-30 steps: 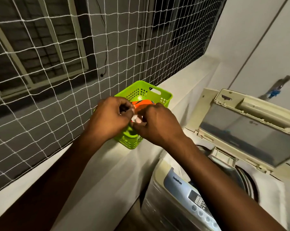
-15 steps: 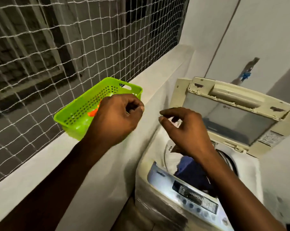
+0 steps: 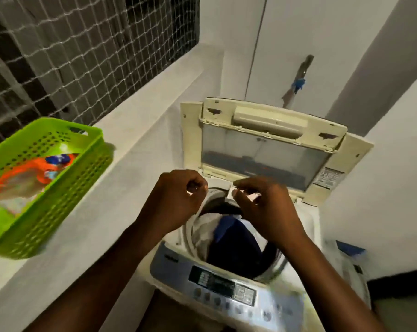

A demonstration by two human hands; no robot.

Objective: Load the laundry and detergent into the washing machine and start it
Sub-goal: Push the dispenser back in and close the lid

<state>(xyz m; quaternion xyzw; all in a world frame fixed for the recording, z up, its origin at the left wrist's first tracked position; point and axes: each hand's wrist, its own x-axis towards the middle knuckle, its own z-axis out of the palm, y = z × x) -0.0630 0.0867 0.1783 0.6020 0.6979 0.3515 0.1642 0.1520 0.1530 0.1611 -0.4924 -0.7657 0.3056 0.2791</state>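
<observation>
The top-loading washing machine (image 3: 226,295) stands with its lid (image 3: 262,154) raised. Dark blue and white laundry (image 3: 231,236) fills the drum. My left hand (image 3: 176,200) hovers over the drum's left rim, fingers curled round a small white detergent sachet that barely shows. My right hand (image 3: 267,212) is above the drum's back, thumb and forefinger pinched together; I cannot make out anything between them. An orange detergent pack (image 3: 18,173) lies in the green basket (image 3: 66,185) at the left.
The basket sits on a white ledge (image 3: 131,164) along the netted window (image 3: 83,56). A tap with a blue tag (image 3: 298,82) hangs on the wall behind the lid. The control panel (image 3: 245,293) faces me at the machine's front.
Both hands have left the basket and moved right, to above the open drum. They parted, the left keeping the small white piece. My view swung from the basket toward the machine.
</observation>
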